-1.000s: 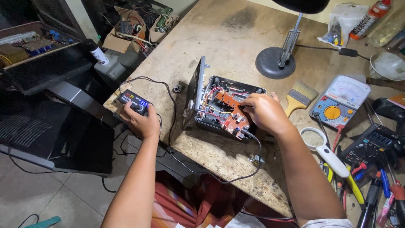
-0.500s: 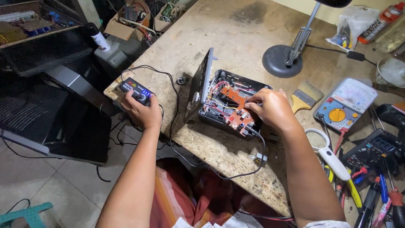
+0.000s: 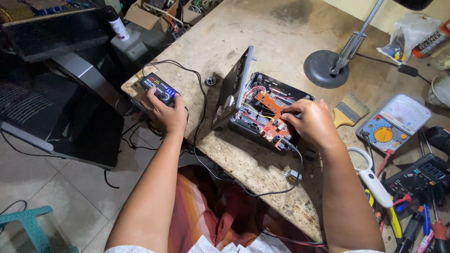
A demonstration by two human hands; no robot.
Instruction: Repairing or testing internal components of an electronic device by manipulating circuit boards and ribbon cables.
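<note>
An opened black electronic device point(image 3: 262, 110) lies on the worn wooden table point(image 3: 243, 42), its lid tilted up on the left and an orange circuit board with coloured wires showing inside. My right hand point(image 3: 309, 122) rests on that board, fingertips pinching near the middle. My left hand point(image 3: 164, 110) grips a small black power adapter point(image 3: 158, 87) with a blue lit display at the table's left corner, thumb on its knob. A black cable runs from the adapter along the table edge to the device.
A black desk lamp base point(image 3: 326, 68) stands behind the device. To the right lie a paintbrush point(image 3: 349, 110), an analog multimeter point(image 3: 393, 124), a magnifier point(image 3: 368, 171), a dark digital meter point(image 3: 417, 180) and several hand tools. Dark flat panels point(image 3: 61, 112) and boxes sit on the floor at left.
The view has shifted, bringing the table and device closer. Both hands stay on the same things; my right fingers have moved slightly on the board.
</note>
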